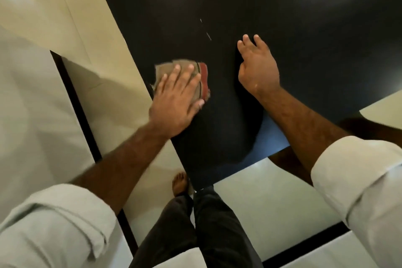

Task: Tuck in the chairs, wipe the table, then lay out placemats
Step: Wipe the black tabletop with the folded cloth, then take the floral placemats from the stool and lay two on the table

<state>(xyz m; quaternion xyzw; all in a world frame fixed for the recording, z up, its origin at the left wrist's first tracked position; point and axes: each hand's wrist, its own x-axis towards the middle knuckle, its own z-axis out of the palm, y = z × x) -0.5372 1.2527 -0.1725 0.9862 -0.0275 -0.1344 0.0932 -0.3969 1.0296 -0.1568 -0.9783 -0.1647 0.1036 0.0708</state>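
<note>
The left hand [176, 98] is pressing flat, fingers spread, on the folded cloth [191, 76] near the counter [304, 28] edge, while the right hand [257, 65] is resting empty and loosely curled just beside it, with the unwiped surface lying beyond both.

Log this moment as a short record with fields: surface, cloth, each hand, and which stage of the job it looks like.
surface: glossy black rectangular table
cloth: folded beige rag with a red stripe, near the table's left edge
left hand: flat, pressing on the rag
right hand: resting on the bare table, holding nothing
marks: small pale specks beyond the hands
stage: wiping; no placemats in view
</note>
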